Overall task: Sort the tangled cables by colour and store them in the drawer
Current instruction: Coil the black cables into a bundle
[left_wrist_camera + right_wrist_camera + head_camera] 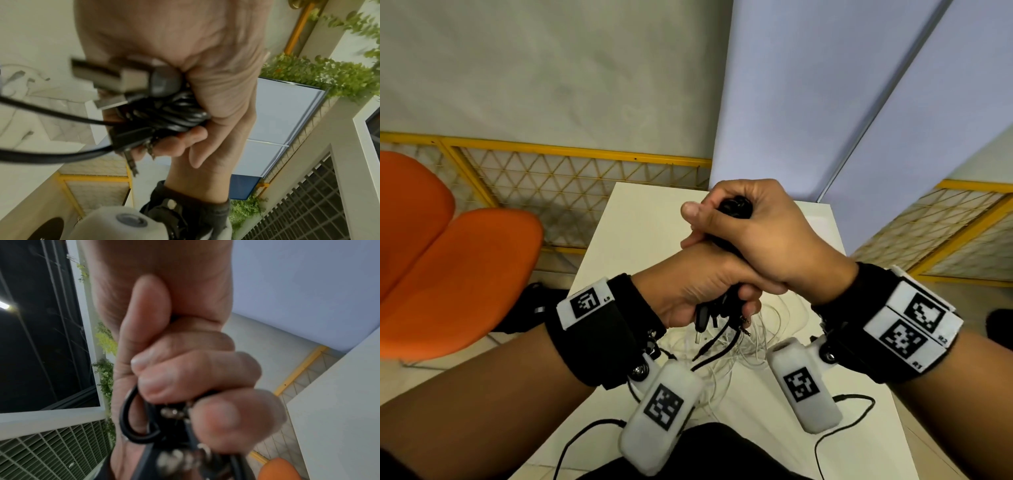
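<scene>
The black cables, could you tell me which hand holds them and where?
Both: the left hand grips the black cable bundle near its plugs, the right hand its upper end.

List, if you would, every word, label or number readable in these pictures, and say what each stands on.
"R2": beside the upper square marker on the white tag of the black right wristband.
"R1": beside the lower marker on the same tag.
White tag of the black left wristband: a small mark beside the marker, too small to read.
Bundle of black cables: no print legible; blurred.
</scene>
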